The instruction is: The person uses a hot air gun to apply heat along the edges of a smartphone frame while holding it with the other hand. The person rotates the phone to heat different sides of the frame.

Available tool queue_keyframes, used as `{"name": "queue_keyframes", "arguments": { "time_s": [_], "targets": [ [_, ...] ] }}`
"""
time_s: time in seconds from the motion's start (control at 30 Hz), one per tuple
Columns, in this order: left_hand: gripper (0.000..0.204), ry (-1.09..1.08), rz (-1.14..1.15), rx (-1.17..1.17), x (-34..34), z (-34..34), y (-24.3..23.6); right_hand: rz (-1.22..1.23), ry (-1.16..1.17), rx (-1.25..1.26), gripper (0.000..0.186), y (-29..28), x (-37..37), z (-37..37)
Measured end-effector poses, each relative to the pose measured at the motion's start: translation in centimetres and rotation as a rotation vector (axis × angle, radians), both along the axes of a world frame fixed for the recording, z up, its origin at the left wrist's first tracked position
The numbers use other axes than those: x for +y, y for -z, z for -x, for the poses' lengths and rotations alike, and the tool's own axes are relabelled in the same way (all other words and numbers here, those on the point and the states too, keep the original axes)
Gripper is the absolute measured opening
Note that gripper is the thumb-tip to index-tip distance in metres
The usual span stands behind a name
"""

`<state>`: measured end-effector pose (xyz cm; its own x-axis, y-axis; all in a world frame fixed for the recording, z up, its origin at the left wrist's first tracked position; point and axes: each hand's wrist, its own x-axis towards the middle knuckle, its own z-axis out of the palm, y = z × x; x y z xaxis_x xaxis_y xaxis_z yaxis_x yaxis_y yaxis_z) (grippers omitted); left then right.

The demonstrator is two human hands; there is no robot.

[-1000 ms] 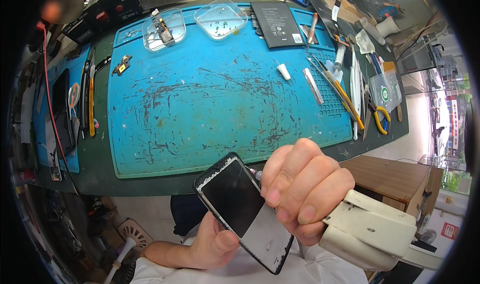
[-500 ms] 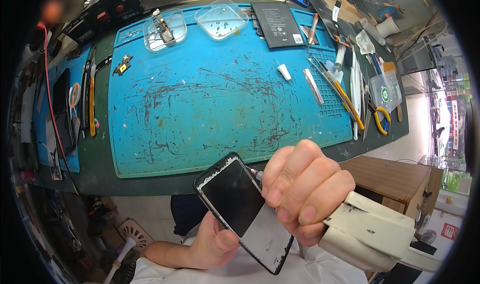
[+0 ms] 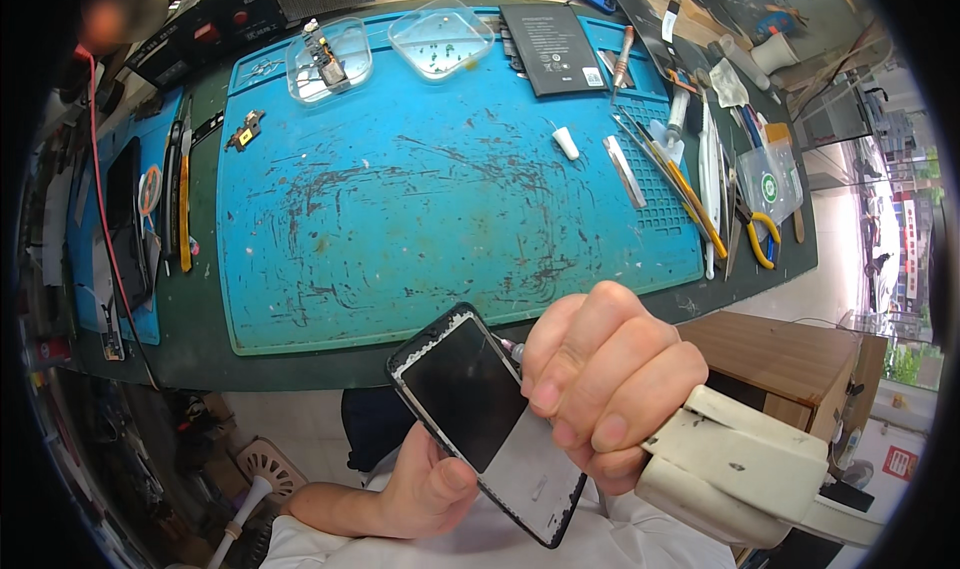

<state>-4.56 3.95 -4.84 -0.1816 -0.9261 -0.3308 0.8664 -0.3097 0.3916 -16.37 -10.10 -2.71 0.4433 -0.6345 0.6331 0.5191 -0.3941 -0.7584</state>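
My left hand point(image 3: 430, 484) holds a phone point(image 3: 465, 399) tilted at the lower middle, thumb on its near edge and fingers mostly hidden behind it. The phone's face is part black, part pale, with white residue along the dark frame. My right hand point(image 3: 615, 384) is closed in a fist on a tool over the phone's right side; the tool's small metal tip point(image 3: 510, 348) shows beside the phone's upper right edge. A cream plastic body point(image 3: 730, 464), seemingly part of that tool, extends from under the fist to the lower right. Whether the tip touches the phone, I cannot tell.
The blue mat point(image 3: 420, 229) carries two clear trays point(image 3: 440, 29), a black battery point(image 3: 550, 54), a white cap point(image 3: 566, 143) and a small part point(image 3: 244, 132). Several tools point(image 3: 700, 199) and pliers point(image 3: 760, 234) lie right; knives point(image 3: 183, 209) and phone parts lie left. A wooden cabinet point(image 3: 770, 359) stands right.
My right hand and the cream plastic body have shifted very slightly to the left. The phone and my left hand hold practically the same position.
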Motion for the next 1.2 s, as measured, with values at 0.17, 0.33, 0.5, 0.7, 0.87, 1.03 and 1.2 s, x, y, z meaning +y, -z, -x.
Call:
{"name": "queue_keyframes", "arguments": {
  "time_s": [0.17,0.33,0.5,0.7,0.87,1.03,1.2],
  "targets": [
    [0.099,0.009,-0.005,0.005,0.1,0.0,-0.1,0.015,-0.028,0.031,0.016,-0.3,-0.2,0.3],
    [0.098,0.015,0.006,0.009,0.2,0.0,0.2,0.003,0.005,0.036,0.016,-0.3,0.1,0.2],
    [0.099,0.045,-0.044,-0.006,0.0,-0.4,-1.1,0.004,0.009,0.024,0.016,-0.2,0.1,0.2],
    [0.098,0.047,-0.032,-0.008,0.0,-0.4,-1.0,-0.01,0.02,0.022,0.016,-0.4,0.3,0.2],
    [0.097,0.071,-0.044,-0.002,0.0,-0.5,-1.2,-0.013,0.0,0.021,0.016,-0.4,0.2,0.4],
    [0.098,0.075,-0.051,0.001,-0.1,-0.5,-1.2,-0.04,-0.011,0.009,0.016,-0.5,0.3,0.4],
    [0.099,0.064,-0.053,0.0,-0.1,-0.5,-1.2,-0.037,-0.034,0.014,0.016,-0.6,0.2,0.6]
  ]
}}
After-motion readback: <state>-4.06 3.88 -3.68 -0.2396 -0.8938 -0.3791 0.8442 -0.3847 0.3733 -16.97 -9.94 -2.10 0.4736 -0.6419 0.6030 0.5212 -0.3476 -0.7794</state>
